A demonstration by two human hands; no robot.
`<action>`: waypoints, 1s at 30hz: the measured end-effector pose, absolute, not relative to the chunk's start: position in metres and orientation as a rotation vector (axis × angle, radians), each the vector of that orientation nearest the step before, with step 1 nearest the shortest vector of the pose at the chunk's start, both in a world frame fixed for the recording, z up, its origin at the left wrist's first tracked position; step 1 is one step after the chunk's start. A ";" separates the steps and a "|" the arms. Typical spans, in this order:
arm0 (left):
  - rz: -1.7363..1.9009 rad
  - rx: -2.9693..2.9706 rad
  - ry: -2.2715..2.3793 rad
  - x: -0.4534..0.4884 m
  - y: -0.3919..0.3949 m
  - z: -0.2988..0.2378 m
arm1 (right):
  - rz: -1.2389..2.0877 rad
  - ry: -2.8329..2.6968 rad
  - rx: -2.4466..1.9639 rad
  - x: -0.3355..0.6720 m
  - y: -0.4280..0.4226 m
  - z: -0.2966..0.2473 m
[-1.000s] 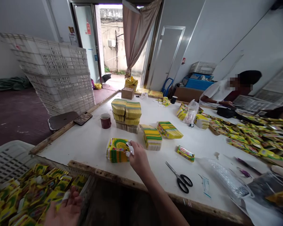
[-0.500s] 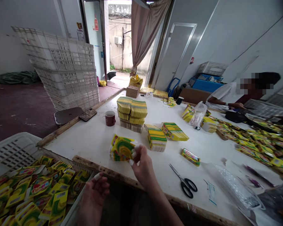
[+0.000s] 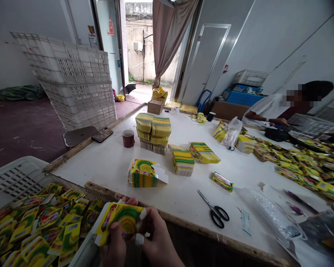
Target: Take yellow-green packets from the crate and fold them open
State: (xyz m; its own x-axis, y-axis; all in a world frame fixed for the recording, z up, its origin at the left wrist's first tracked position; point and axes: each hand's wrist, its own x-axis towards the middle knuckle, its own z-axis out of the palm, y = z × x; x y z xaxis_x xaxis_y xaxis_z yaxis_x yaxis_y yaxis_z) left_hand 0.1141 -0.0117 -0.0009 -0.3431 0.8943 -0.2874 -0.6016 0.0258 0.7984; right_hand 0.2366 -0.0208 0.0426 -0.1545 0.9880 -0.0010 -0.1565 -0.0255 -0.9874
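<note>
Over the near edge of the table, a flat yellow-and-green printed carton [image 3: 125, 218] is held between both hands. My left hand [image 3: 115, 241] grips its left part, thumb on the printed face. At its right end my right hand [image 3: 156, 233] pinches the carton; white coverings show on its fingertips. Just beyond my hands lies a stack of the same cartons [image 3: 143, 178], with a white flap sticking out on the right. Further back are more bundles of cartons [image 3: 182, 159] and a taller pile [image 3: 153, 129].
Below left stands a white crate [image 3: 25, 168] holding many cartons. Scissors [image 3: 215, 211] and a small filled box [image 3: 222, 181] lie to the right. A maroon mug [image 3: 128, 139] and a phone [image 3: 102, 135] are further left. A co-worker [image 3: 269, 107] sits at the far right.
My right hand has left the stack with a carton and come down towards me. My left hand, empty before, has closed on that carton too.
</note>
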 end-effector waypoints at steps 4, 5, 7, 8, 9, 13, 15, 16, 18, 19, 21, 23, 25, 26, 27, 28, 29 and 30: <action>1.558 0.260 0.897 0.127 -0.011 0.027 | 1.677 -0.974 -0.715 0.230 -0.023 0.049; 1.553 0.208 0.832 0.129 -0.010 0.034 | 1.706 -0.967 -0.685 0.227 -0.025 0.049; 1.579 0.131 0.745 0.130 -0.008 0.043 | 1.742 -0.993 -0.686 0.221 -0.029 0.045; 1.599 0.117 0.733 0.129 -0.008 0.043 | 1.749 -1.013 -0.710 0.219 -0.030 0.042; 1.614 0.120 0.747 0.128 -0.007 0.042 | 1.751 -1.041 -0.745 0.217 -0.031 0.039; 1.565 0.224 0.857 0.125 -0.012 0.023 | 1.610 -1.019 -0.902 0.221 -0.025 0.032; 1.527 0.283 0.897 0.124 -0.013 0.015 | 1.493 -1.046 -0.989 0.229 -0.020 0.032; 1.522 0.303 0.943 0.123 -0.013 0.012 | 1.435 -1.094 -1.033 0.233 -0.018 0.033; 1.541 0.323 1.075 0.120 -0.011 0.007 | 1.306 -1.241 -1.103 0.242 -0.016 0.034; 1.538 0.336 1.141 0.117 -0.009 0.006 | 1.228 -1.318 -1.125 0.248 -0.015 0.034; 1.501 0.432 1.203 0.107 -0.005 0.007 | 1.059 -1.460 -1.155 0.259 -0.013 0.037; 1.471 0.641 1.163 0.094 -0.003 0.011 | 0.861 -1.623 -1.148 0.270 -0.012 0.044; 1.440 0.922 1.080 0.080 -0.003 0.019 | 0.606 -1.846 -1.115 0.280 -0.011 0.055; 1.382 1.071 1.073 0.074 -0.004 0.024 | 0.481 -1.964 -1.094 0.283 -0.012 0.060; 1.272 1.220 1.101 0.071 -0.005 0.029 | 0.382 -2.074 -1.059 0.285 -0.013 0.065; 1.114 1.354 1.134 0.070 -0.007 0.034 | 0.321 -2.172 -1.014 0.286 -0.015 0.069; 0.945 1.457 1.154 0.071 -0.008 0.038 | 0.295 -2.250 -0.965 0.286 -0.017 0.070; 0.802 1.527 1.144 0.074 -0.010 0.041 | 0.292 -2.289 -0.923 0.285 -0.020 0.069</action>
State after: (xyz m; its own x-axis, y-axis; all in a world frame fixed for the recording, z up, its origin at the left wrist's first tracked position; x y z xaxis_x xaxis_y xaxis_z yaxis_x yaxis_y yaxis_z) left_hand 0.0742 -0.0096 0.0409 0.3264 0.9431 -0.0629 0.2629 -0.0267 0.9645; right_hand 0.2850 -0.0197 0.0685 -0.5447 0.6850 0.4839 0.5416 0.7278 -0.4207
